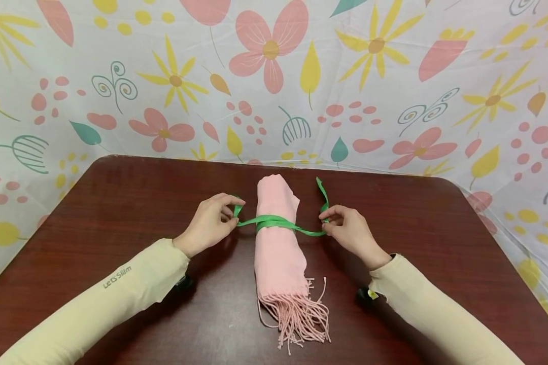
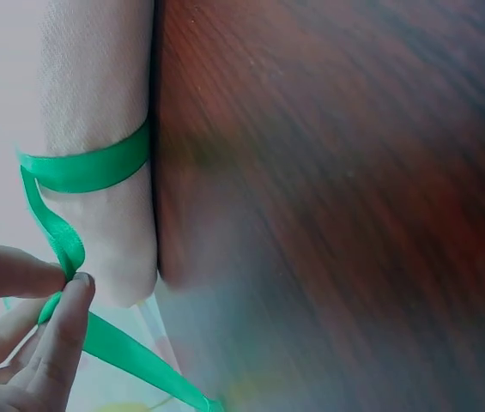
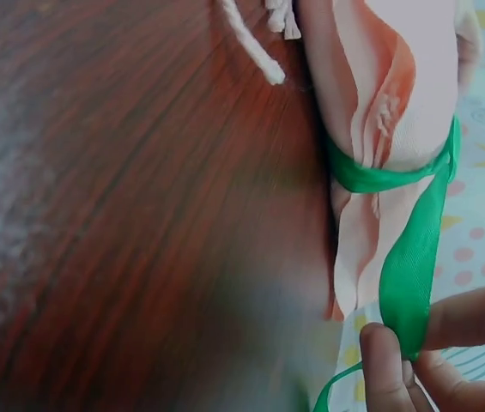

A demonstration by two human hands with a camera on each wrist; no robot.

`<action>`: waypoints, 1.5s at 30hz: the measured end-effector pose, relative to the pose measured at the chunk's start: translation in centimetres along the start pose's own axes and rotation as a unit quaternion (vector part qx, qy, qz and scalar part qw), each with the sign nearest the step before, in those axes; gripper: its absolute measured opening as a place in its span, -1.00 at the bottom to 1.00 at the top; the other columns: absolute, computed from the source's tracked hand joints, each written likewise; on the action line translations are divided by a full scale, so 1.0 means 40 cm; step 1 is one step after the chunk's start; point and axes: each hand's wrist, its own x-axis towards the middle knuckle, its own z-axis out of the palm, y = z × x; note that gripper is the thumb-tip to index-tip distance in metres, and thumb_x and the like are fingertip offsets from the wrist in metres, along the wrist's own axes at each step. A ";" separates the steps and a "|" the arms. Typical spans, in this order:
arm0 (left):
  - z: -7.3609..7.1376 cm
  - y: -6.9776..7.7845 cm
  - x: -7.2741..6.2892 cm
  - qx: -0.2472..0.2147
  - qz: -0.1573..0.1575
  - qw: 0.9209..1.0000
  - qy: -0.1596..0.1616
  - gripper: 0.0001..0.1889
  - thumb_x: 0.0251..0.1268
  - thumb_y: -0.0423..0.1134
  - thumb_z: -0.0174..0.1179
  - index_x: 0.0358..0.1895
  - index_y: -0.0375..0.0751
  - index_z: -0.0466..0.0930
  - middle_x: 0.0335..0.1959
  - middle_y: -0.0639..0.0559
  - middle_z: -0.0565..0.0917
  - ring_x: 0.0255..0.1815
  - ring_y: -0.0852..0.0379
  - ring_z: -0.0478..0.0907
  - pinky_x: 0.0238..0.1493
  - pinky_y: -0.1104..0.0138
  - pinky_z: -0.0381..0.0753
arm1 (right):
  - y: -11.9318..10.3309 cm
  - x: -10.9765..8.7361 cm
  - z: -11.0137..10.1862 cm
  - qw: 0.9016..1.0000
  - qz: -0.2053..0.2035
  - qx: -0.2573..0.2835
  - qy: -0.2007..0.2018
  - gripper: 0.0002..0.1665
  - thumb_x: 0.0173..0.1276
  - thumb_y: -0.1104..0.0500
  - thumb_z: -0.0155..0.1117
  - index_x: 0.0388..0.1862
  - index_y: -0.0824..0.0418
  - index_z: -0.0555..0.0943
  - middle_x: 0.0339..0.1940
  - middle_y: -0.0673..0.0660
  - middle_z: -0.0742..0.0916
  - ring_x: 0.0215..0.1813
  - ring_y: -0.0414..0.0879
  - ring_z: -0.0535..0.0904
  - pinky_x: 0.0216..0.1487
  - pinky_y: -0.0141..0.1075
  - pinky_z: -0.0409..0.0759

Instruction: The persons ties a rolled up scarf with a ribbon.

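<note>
A pink scarf [image 1: 278, 258], folded into a long roll, lies on the table with its fringe [image 1: 301, 319] toward me. Round its upper half runs a green ribbon [image 1: 274, 221], crossed on top. To the left of the roll, my left hand [image 1: 212, 220] pinches one length of the ribbon [image 2: 69, 236] between thumb and finger. My right hand [image 1: 349, 228] pinches the other length [image 3: 414, 275] on the right side, and its loose tail [image 1: 321, 190] points away from me. Layered scarf edges [image 3: 375, 103] show in the right wrist view.
The dark reddish-brown table [image 1: 141, 203] has rounded far corners. Behind it hangs a white cloth [image 1: 274, 116] printed with flowers and leaves. A dark wrist device [image 1: 367, 296] shows below the right sleeve [image 1: 420, 294].
</note>
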 end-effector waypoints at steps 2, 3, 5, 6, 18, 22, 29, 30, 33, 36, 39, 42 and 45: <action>0.001 0.001 0.000 0.000 0.007 1.000 0.000 -0.63 0.11 -0.53 0.24 0.04 -0.31 0.58 -0.11 -0.12 0.60 -0.29 0.06 0.64 -0.24 0.27 0.64 | -0.004 0.002 0.003 1.000 -0.008 -0.004 0.007 -0.77 0.26 0.31 0.23 -0.09 0.29 0.64 -0.20 0.26 0.72 -0.21 0.02 0.67 -0.29 -0.27 0.54; 0.002 0.002 0.000 -0.001 0.010 1.000 0.002 -0.62 0.10 -0.53 0.24 0.05 -0.31 0.57 -0.11 -0.12 0.60 -0.29 0.06 0.64 -0.25 0.27 0.64 | -0.007 0.003 0.005 1.000 -0.015 -0.005 0.010 -0.76 0.27 0.31 0.23 -0.09 0.28 0.64 -0.18 0.26 0.72 -0.17 0.06 0.67 -0.26 -0.25 0.55; 0.003 0.003 0.002 -0.001 0.018 1.000 0.005 -0.59 0.08 -0.54 0.25 0.07 -0.32 0.56 -0.10 -0.12 0.59 -0.30 0.06 0.64 -0.27 0.29 0.64 | -0.010 0.007 0.009 0.999 -0.029 -0.006 0.016 -0.76 0.28 0.33 0.21 -0.07 0.29 0.64 -0.14 0.26 0.72 -0.12 0.09 0.67 -0.19 -0.20 0.57; 0.004 0.004 0.003 -0.001 0.019 1.000 0.005 -0.58 0.08 -0.54 0.25 0.08 -0.32 0.56 -0.09 -0.12 0.58 -0.30 0.07 0.64 -0.28 0.30 0.63 | -0.013 0.008 0.010 0.999 -0.035 -0.004 0.017 -0.76 0.29 0.33 0.21 -0.07 0.29 0.64 -0.12 0.25 0.72 -0.11 0.09 0.67 -0.16 -0.18 0.57; 0.013 0.010 0.009 -0.011 0.063 0.998 0.016 -0.57 0.10 -0.53 0.21 0.11 -0.32 0.54 -0.08 -0.09 0.59 -0.33 0.11 0.59 -0.28 0.29 0.60 | -0.050 0.021 0.026 0.997 -0.062 0.047 0.015 -0.77 0.33 0.34 0.17 -0.06 0.29 0.64 -0.17 0.28 0.74 -0.19 0.05 0.68 -0.25 -0.25 0.53; 0.014 0.018 0.014 -0.010 0.089 0.996 0.028 -0.59 0.11 -0.55 0.19 0.09 -0.31 0.55 -0.09 -0.10 0.59 -0.30 0.09 0.60 -0.22 0.28 0.62 | -0.067 0.027 0.032 0.996 -0.068 0.059 0.019 -0.78 0.32 0.33 0.19 -0.07 0.26 0.65 -0.17 0.28 0.74 -0.18 0.05 0.68 -0.23 -0.23 0.55; 0.018 0.032 0.021 -0.025 0.111 0.993 0.039 -0.56 0.10 -0.60 0.16 0.10 -0.34 0.54 -0.10 -0.12 0.59 -0.29 0.08 0.58 -0.19 0.29 0.62 | -0.090 0.029 0.042 0.994 -0.069 0.085 0.013 -0.77 0.31 0.33 0.22 -0.05 0.31 0.63 -0.10 0.31 0.72 -0.13 0.07 0.68 -0.20 -0.22 0.57; 0.018 0.033 0.022 -0.028 0.114 0.992 0.040 -0.56 0.10 -0.61 0.15 0.11 -0.34 0.54 -0.10 -0.12 0.59 -0.29 0.08 0.58 -0.19 0.30 0.62 | -0.092 0.029 0.043 0.994 -0.068 0.087 0.011 -0.76 0.32 0.33 0.22 -0.05 0.31 0.63 -0.09 0.31 0.71 -0.13 0.07 0.68 -0.19 -0.21 0.58; 0.021 0.037 0.025 -0.033 0.125 0.991 0.045 -0.54 0.10 -0.62 0.14 0.13 -0.35 0.53 -0.07 -0.12 0.59 -0.30 0.09 0.57 -0.20 0.31 0.62 | -0.097 0.029 0.045 0.993 -0.069 0.100 0.004 -0.75 0.32 0.34 0.20 -0.03 0.32 0.63 -0.07 0.31 0.71 -0.11 0.10 0.68 -0.14 -0.21 0.58; 0.024 0.039 0.028 -0.037 0.134 0.989 0.050 -0.54 0.10 -0.63 0.13 0.13 -0.35 0.53 -0.06 -0.13 0.58 -0.31 0.09 0.57 -0.20 0.31 0.62 | -0.102 0.029 0.047 0.991 -0.071 0.114 -0.001 -0.75 0.33 0.34 0.17 -0.02 0.31 0.63 -0.10 0.32 0.71 -0.11 0.16 0.67 -0.15 -0.21 0.58; 0.028 0.042 0.031 -0.039 0.137 0.989 0.047 -0.54 0.11 -0.62 0.15 0.14 -0.35 0.52 -0.04 -0.13 0.58 -0.31 0.09 0.57 -0.20 0.31 0.62 | -0.107 0.031 0.049 0.989 -0.076 0.124 -0.006 -0.74 0.34 0.33 0.15 -0.02 0.31 0.63 -0.14 0.31 0.72 -0.16 0.18 0.67 -0.17 -0.23 0.58; 0.032 0.045 0.033 -0.043 0.136 0.989 0.038 -0.53 0.12 -0.61 0.15 0.16 -0.35 0.50 -0.01 -0.12 0.56 -0.30 0.10 0.57 -0.19 0.31 0.62 | -0.112 0.033 0.052 0.989 -0.082 0.125 -0.009 -0.75 0.34 0.30 0.18 -0.03 0.30 0.64 -0.13 0.27 0.72 -0.20 0.09 0.69 -0.18 -0.24 0.59; 0.034 0.047 0.035 -0.046 0.134 0.989 0.030 -0.52 0.13 -0.60 0.16 0.18 -0.36 0.48 0.00 -0.12 0.55 -0.29 0.10 0.57 -0.19 0.31 0.62 | -0.119 0.034 0.055 0.988 -0.087 0.124 -0.012 -0.76 0.33 0.26 0.23 -0.04 0.28 0.64 -0.11 0.23 0.72 -0.20 0.01 0.69 -0.16 -0.24 0.60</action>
